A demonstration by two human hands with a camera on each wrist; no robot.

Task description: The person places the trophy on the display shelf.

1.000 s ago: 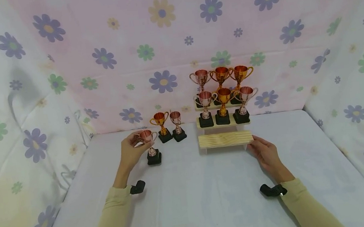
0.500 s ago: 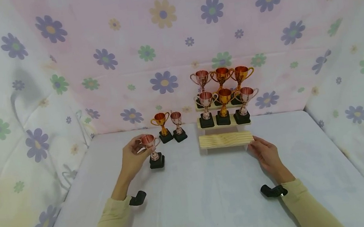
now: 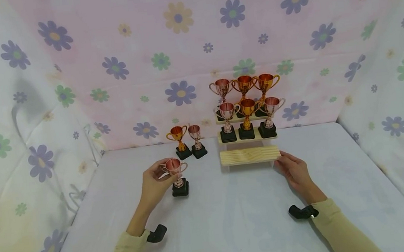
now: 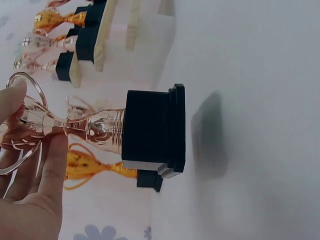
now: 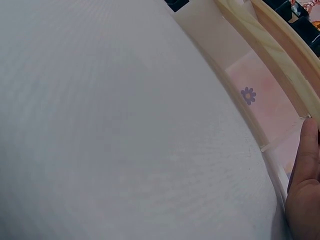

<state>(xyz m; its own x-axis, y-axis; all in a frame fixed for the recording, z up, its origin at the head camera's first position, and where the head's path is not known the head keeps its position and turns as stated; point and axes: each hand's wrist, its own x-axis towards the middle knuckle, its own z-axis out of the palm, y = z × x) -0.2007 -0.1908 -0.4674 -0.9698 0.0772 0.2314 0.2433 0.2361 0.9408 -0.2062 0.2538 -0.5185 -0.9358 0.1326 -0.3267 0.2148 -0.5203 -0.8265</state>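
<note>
1. Has brought the rose-gold trophy (image 4: 95, 129) down and to the right in the head frame over the past 1 second, using the left hand (image 3: 154, 189); now left of centre there, below and apart from the gold trophy (image 3: 178, 136) and the pinkish trophy (image 3: 196, 136) near the back of the bench (image 3: 217, 224).
2. Judged as a carry in progress, clear of those 2 neighbours, with setting-down not yet done.
3. In the left wrist frame, shows a gap between base (image 4: 150, 127) and shadow (image 4: 209, 135), so probably held just above the bench.
4. In the head frame, points mouth up and base down, nearly upright, long axis leaning slightly, top toward the left.
5. In the left wrist frame, runs almost level from the left edge to the centre, base pointing right.
6. Held firmly by the left grip, closed about the cup (image 3: 173, 166) from the left side, only as wide as needed.
7. With the right hand (image 3: 297, 173), touching the right end of the lowest step (image 3: 250, 156) of the wooden stand (image 5: 274, 55), right of centre; unmoved over the same 1 second. Cannot tell how far closed that grip is, because of partly hidden fingers.
8. Count 6 trophies (image 3: 247, 107) on the stand's 2 higher steps, 3 to each.
</note>
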